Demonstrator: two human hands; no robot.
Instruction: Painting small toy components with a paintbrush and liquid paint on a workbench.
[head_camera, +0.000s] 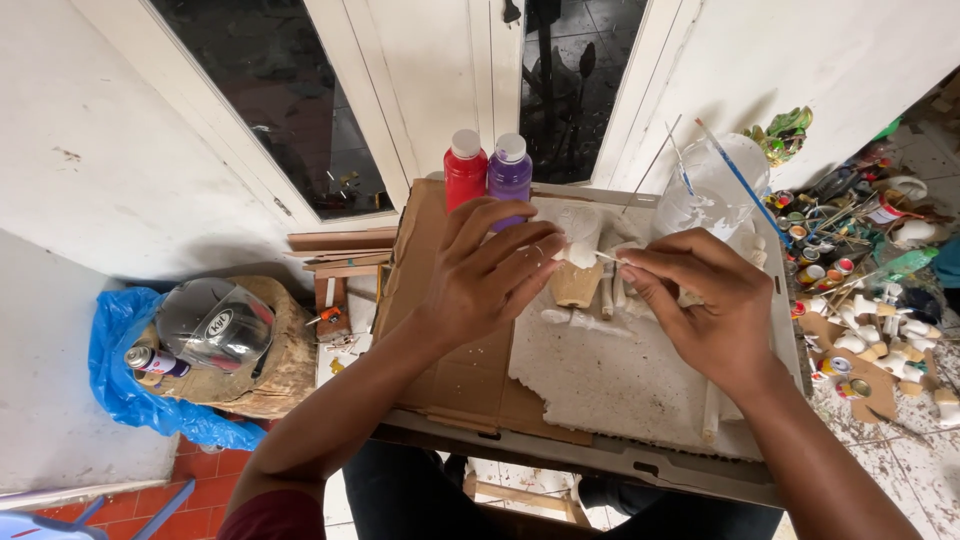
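Pinching a small white figurine (580, 252) just in front of the purple paint bottle (509, 168), left hand (487, 268) is gripping its body while right hand (700, 290) is squeezing a thin stick (607, 258); looking light, brittle, chalky.

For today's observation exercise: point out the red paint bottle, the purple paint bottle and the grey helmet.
Red plastic paint bottle (465, 178), head view, on its body.
Purple plastic paint bottle (510, 175), head view, on its body.
Grey rounded helmet (210, 322), head view, on its visor.

Matt brown cardboard board (470, 380) carries a rough, crumbly white foam sheet (610, 380); 2 glossy plastic paint bottles (488, 175) stand behind; the helmet (215, 322) shines smooth.
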